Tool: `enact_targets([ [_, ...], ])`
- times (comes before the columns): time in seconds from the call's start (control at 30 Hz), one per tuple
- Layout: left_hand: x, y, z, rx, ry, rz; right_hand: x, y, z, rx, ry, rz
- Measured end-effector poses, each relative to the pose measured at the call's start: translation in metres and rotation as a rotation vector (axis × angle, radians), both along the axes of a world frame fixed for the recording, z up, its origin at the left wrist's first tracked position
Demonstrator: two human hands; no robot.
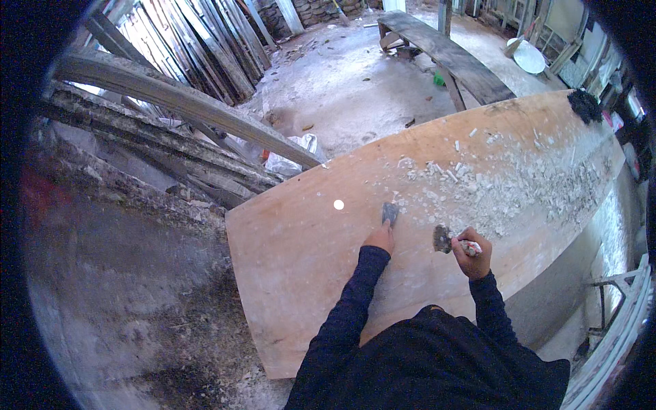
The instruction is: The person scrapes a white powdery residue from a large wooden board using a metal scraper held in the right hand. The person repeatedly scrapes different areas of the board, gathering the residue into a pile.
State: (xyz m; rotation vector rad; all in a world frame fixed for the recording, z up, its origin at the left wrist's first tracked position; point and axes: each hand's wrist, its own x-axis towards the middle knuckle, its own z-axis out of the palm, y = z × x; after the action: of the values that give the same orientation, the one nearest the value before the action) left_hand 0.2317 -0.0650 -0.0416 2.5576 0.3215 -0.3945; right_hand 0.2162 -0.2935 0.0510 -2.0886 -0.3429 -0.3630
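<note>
In front of me lies a broad plywood board [294,253], and both my hands are over it. My left hand [380,238] holds a small flat grey scraper blade [390,214] against the wood, fingers closed on its near end. My right hand [474,255] is wrapped round the whitish, stained handle of a putty knife [443,239]. Its dark, crusted blade points left, towards my left hand. Just beyond the hands, whitish flakes and chips [506,198] are strewn thickly over the right part of the board. A round white spot [338,204] shows on the left part.
A dark shaggy bundle [584,106] lies at the board's far right corner. Beyond stands a long dark bench [444,48]. Weathered timber beams [178,96] run along the left, with a white plastic bag [290,158] beside them. Pale slats [625,321] stand at the lower right.
</note>
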Motion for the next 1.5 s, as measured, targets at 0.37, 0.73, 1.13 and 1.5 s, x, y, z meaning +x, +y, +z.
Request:
enact_targets([
  [0.37, -0.013, -0.015, 0.003, -0.011, 0.041, -0.051, -0.003, -0.014, 0.006, -0.015, 0.005, -0.014],
  [0.73, 0.063, 0.002, -0.041, -0.014, -0.092, -0.055, -0.004, -0.012, 0.019, -0.003, 0.008, -0.001],
  [1.13, -0.047, -0.019, 0.019, -0.025, 0.041, -0.104, -0.007, -0.02, 0.005, 0.014, -0.05, 0.006],
  [1.5, 0.001, -0.025, 0.007, 0.027, -0.015, -0.132, -0.012, -0.021, 0.02, 0.0, 0.006, 0.017],
])
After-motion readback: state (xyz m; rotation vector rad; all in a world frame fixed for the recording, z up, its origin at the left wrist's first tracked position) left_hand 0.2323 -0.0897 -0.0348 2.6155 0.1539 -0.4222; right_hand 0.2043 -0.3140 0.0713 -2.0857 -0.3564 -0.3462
